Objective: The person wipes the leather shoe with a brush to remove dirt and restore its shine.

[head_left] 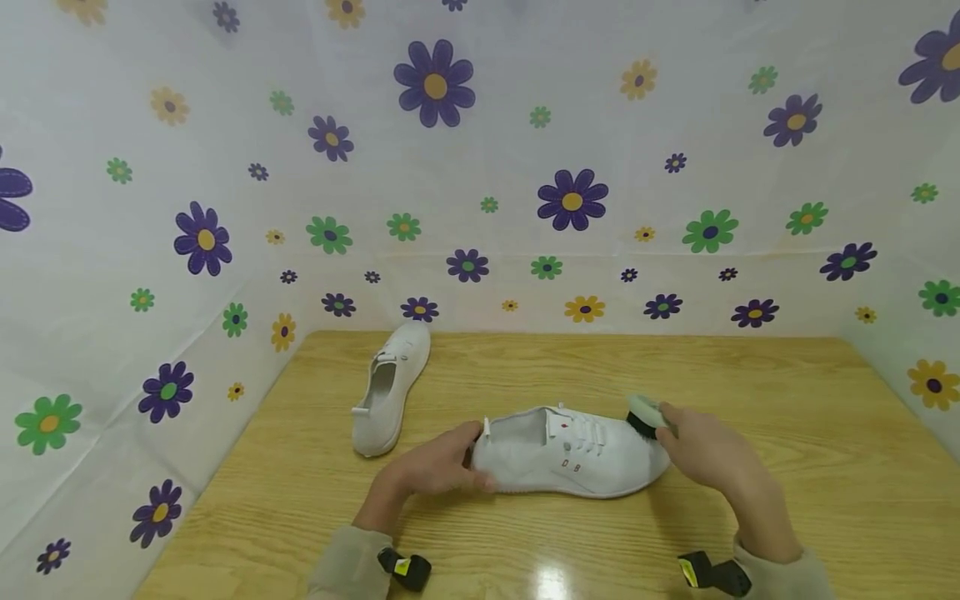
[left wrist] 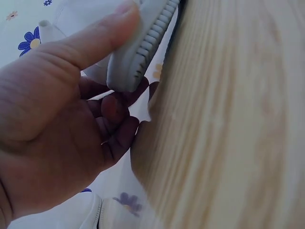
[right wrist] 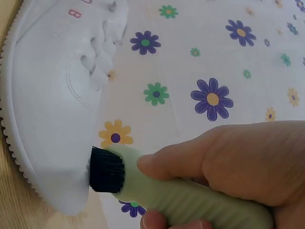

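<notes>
A white lace-up shoe (head_left: 525, 458) lies on the wooden table, its toe pointing right and small red letters on its near side. My left hand (head_left: 442, 462) grips the heel; in the left wrist view the thumb (left wrist: 102, 36) presses on the side just above the ridged sole, fingers behind. My right hand (head_left: 708, 446) holds a pale green shoe brush (right wrist: 200, 200) with short black bristles (right wrist: 107, 171). Those bristles meet the upper at the toe end, seen in the right wrist view with the thumb along the handle.
Another white shoe (head_left: 386, 400) lies at the back left of the wooden table (head_left: 285, 508), its toe toward the back wall. White sheeting (head_left: 495, 150) with purple, green and yellow flowers closes off the back and both sides.
</notes>
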{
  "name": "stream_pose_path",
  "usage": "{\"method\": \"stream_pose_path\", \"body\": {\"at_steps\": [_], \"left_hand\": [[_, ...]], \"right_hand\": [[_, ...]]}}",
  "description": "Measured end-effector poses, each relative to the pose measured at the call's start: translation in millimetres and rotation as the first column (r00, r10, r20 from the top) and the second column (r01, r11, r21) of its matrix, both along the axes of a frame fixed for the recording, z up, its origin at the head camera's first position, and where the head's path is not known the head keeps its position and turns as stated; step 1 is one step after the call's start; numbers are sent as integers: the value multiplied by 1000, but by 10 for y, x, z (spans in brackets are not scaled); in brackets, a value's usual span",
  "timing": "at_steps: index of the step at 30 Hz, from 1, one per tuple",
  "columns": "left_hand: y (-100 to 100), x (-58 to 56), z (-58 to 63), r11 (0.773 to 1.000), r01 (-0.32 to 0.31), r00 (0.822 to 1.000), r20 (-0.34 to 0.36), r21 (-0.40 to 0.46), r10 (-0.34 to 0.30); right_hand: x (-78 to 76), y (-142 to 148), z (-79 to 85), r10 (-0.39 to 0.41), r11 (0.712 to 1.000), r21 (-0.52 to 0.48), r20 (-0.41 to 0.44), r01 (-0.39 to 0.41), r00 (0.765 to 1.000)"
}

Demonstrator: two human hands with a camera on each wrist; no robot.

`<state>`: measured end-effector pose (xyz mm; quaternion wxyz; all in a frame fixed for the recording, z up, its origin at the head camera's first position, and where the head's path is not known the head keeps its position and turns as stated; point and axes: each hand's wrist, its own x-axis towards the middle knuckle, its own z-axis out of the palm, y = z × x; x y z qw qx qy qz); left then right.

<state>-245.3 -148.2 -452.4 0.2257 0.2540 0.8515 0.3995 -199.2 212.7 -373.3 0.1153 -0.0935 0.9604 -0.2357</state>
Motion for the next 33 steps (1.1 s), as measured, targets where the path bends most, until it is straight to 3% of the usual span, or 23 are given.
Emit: {"method": "stream_pose_path", "body": {"at_steps": [8,14,21,25,29,33], "left_hand": [[42,8,1,1000,6,1000,20,-5,-6],[48,5,4,1000,17,1000,20,10,-17],[82,2,-13,1000,-4,996,-87,-4,3],[137,-13,-20,998,-56,988,-146,17,58],[220,-20,-25,998,-47,960,-276,32,54],[281,5,-44,1000,-21,930,-368,-22,11]], "right_hand": [[13,-48,40,76,989,-123,-19,-78,997],[15,16,49,32,997,-73,-6,-32,999],[35,15,93,72,989,-128,-43,-77,996],[-10,66,96,22,994,-101,-90,-31,996],[-16,94,96,-41,997,-71,-153,30,987],[5,6,92,-51,997,-69,-171,40,984]]}}
